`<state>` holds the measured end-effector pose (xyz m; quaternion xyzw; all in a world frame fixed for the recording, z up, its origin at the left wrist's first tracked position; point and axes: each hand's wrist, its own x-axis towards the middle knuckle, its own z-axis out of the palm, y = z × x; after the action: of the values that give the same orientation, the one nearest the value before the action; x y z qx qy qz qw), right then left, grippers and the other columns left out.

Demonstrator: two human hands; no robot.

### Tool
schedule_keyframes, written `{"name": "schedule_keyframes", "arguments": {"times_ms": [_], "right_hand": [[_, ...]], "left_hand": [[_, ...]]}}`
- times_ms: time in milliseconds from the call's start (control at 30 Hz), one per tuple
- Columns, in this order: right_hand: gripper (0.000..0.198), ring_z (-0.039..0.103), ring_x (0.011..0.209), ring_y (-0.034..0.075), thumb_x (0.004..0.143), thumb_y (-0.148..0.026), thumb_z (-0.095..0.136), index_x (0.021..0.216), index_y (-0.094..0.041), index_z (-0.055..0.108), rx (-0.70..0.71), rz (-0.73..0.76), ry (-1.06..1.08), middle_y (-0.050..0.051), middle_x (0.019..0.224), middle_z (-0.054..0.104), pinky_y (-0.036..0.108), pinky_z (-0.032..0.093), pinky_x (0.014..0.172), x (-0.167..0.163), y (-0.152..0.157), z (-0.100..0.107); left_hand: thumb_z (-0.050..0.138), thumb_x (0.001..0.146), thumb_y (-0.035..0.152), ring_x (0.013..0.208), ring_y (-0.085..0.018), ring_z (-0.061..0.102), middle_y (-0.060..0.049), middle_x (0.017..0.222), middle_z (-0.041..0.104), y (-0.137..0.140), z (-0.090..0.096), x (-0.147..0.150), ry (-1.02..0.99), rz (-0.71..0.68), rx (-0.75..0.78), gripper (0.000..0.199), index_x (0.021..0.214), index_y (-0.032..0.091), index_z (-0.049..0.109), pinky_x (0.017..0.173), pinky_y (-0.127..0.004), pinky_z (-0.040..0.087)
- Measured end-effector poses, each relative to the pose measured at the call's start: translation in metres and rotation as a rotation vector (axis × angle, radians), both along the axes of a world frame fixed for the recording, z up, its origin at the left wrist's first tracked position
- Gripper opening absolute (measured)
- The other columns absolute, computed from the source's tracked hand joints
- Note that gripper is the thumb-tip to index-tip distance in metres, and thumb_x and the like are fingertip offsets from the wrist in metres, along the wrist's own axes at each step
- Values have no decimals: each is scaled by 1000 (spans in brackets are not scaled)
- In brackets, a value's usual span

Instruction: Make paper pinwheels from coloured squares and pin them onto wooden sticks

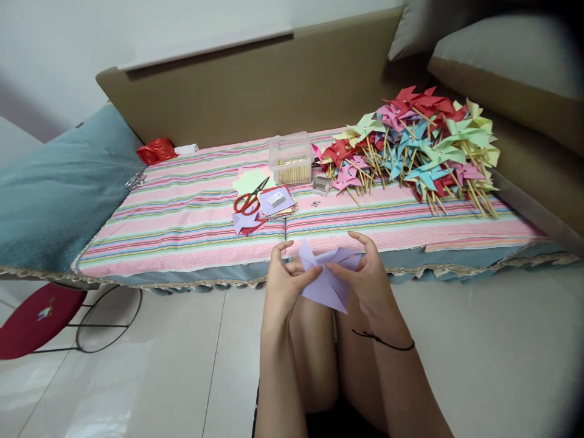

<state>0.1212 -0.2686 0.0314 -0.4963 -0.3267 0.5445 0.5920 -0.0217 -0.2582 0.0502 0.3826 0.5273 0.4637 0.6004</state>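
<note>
One folded paper (326, 288) (lilac) sits pinched between both hands (283, 281) (370, 281).

Even, bright indoor light falls on the striped cloth (182, 219), with soft shadows. Beyond its near left corner, the tiled floor (173, 377) carries whitish glare. Blurred black vignetting darkens the view's right side, heaviest beyond the cloth's far right corner; wide-angle distortion stretches the edges.

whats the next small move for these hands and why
Probably bring a loose corner of the purple paper inward: the left hand and right hand pinch it near the middle, while pointed corners stick out.
</note>
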Motion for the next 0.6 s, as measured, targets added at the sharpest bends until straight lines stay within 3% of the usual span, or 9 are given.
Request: {"name": "schedule_keyframes", "arguments": {"times_ms": [433, 600], "right_hand": [[82, 64, 62, 19, 58, -31, 85, 126, -26, 40, 5, -12, 3, -4, 72, 69, 33, 52, 61, -1, 1, -4], [77, 65, 65, 19, 64, -33, 80, 128, -27, 37, 16, 38, -19, -5, 72, 69, 32, 52, 63, -1, 1, -4]], "left_hand": [[84, 56, 26, 48, -13, 60, 3, 59, 68, 0, 1, 2, -26, 11, -5, 78, 119, 20, 38, 54, -23, 45], [84, 53, 24, 46, -11, 58, 3, 59, 68, 2, 0, 8, -51, 140, 9, 75, 113, 20, 39, 54, -22, 44]]}}
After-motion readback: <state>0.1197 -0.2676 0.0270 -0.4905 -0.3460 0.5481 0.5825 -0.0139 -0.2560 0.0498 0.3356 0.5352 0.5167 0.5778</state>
